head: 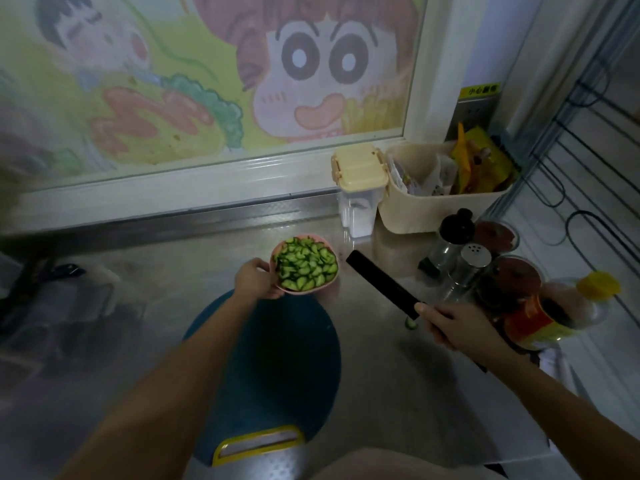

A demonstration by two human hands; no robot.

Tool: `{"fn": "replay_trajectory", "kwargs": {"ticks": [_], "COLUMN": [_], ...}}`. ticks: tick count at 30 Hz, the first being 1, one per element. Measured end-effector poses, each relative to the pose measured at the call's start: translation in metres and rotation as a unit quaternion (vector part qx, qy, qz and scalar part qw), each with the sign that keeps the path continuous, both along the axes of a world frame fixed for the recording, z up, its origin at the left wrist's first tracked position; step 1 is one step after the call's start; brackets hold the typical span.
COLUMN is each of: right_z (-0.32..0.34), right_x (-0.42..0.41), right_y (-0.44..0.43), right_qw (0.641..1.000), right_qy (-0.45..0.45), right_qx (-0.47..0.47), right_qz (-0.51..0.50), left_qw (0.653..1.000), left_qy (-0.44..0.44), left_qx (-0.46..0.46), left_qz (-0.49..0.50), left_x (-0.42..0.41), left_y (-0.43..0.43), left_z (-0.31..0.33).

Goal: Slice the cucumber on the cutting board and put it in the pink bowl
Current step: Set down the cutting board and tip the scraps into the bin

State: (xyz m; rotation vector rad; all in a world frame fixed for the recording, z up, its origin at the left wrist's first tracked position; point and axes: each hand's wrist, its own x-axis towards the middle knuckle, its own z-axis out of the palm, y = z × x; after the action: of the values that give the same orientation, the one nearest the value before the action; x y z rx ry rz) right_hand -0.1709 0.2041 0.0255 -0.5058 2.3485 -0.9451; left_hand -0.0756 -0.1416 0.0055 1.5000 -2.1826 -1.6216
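**A:** Head view, looking down on a steel counter. Seeing cucumber anywhere?

**B:** Cut up, heaped as cucumber slices in the pink bowl, right at the far edge of the round, dark teal cutting board.

**A:** Held or set down?

**B:** Gripped at the near-left rim by the left hand, thumb at the edge, fingers curled beneath. Cannot tell whether resting on the counter or lifted clear.

**A:** And on the other side?

**B:** Right hand wrapped tight round the handle of a black knife, thumb laid along the top. Blade pointing away and leftward toward the bowl, to the right of the board.

**A:** Any stray pieces?

**B:** One small cucumber end just under the right thumb, off the board.

**A:** Further back?

**B:** Clear box with a cream lid, beside a cream basket stuffed with packets. Nearer the right hand, shakers and jars, plus a bottle with a yellow cap. Behind everything, a cartoon mural.
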Motion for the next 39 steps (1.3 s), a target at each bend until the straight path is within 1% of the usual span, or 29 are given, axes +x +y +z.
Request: {"fn": "replay_trajectory", "kwargs": {"ticks": [3, 5, 9, 11, 15, 18, 21, 23, 26, 27, 29, 31, 33, 34, 35, 37, 39], "right_z": [-0.002, -0.001, -0.001, -0.005, -0.010, -0.013, -0.015, -0.013, -0.012, -0.012, -0.013, -0.013, -0.013, -0.014, -0.017, -0.026, -0.033], "right_x": [-0.006, -0.010, -0.019, -0.020, -0.018, -0.011, 0.004, 0.013, 0.024, 0.028, 0.035, 0.044, 0.056, 0.064, 0.071, 0.084, 0.094], "right_y": [-0.016, -0.022, -0.027, -0.026, -0.025, -0.027, -0.034, -0.038, -0.042, -0.043, -0.045, -0.047, -0.051, -0.054, -0.055, -0.055, -0.050], "right_qw": [1.000, 0.999, 0.999, 0.999, 0.998, 0.997, 0.997, 0.998, 0.998, 0.999, 0.999, 0.999, 0.997, 0.995, 0.992, 0.989, 0.989], "right_qy": [0.000, -0.004, 0.002, 0.007, -0.001, -0.013, -0.014, -0.027, -0.045, -0.043, -0.040, -0.051, -0.081, -0.099, -0.116, -0.138, -0.138], "right_qx": [0.026, 0.037, 0.041, 0.040, 0.051, 0.065, 0.067, 0.053, 0.034, 0.030, 0.015, -0.005, -0.019, -0.026, -0.035, -0.049, -0.061], "right_qz": [-0.001, -0.011, -0.031, -0.033, -0.037, -0.029, -0.020, -0.017, -0.003, -0.002, -0.009, -0.011, 0.006, 0.020, 0.030, 0.034, 0.013], "left_qw": [1.000, 0.998, 0.994, 0.991, 0.990, 0.988, 0.974, 0.963, 0.947, 0.941, 0.926, 0.914, 0.916, 0.929, 0.946, 0.964, 0.963], "left_qy": [-0.026, -0.041, -0.060, -0.070, -0.057, -0.031, -0.068, -0.124, -0.238, -0.271, -0.330, -0.366, -0.370, -0.344, -0.308, -0.256, -0.258], "left_qx": [-0.016, -0.043, -0.078, -0.096, -0.117, -0.149, -0.218, -0.237, -0.215, -0.201, -0.169, -0.142, -0.137, -0.123, -0.090, -0.049, -0.043], "left_qz": [-0.008, -0.023, -0.048, -0.057, -0.048, -0.011, -0.004, 0.007, 0.009, -0.007, -0.070, -0.105, -0.076, -0.059, -0.047, -0.054, -0.064], "left_x": [-0.026, -0.043, -0.074, -0.083, -0.091, -0.073, -0.025, 0.015, 0.077, 0.095, 0.122, 0.136, 0.144, 0.146, 0.149, 0.153, 0.159], "left_y": [-0.023, -0.036, -0.057, -0.055, -0.060, -0.066, -0.069, -0.068, -0.066, -0.061, -0.045, -0.028, -0.014, -0.012, -0.012, -0.008, 0.002], "left_z": [-0.003, -0.012, -0.028, -0.023, -0.020, -0.013, -0.011, -0.010, -0.009, -0.005, 0.002, 0.006, 0.008, 0.006, 0.002, -0.006, -0.009]}}
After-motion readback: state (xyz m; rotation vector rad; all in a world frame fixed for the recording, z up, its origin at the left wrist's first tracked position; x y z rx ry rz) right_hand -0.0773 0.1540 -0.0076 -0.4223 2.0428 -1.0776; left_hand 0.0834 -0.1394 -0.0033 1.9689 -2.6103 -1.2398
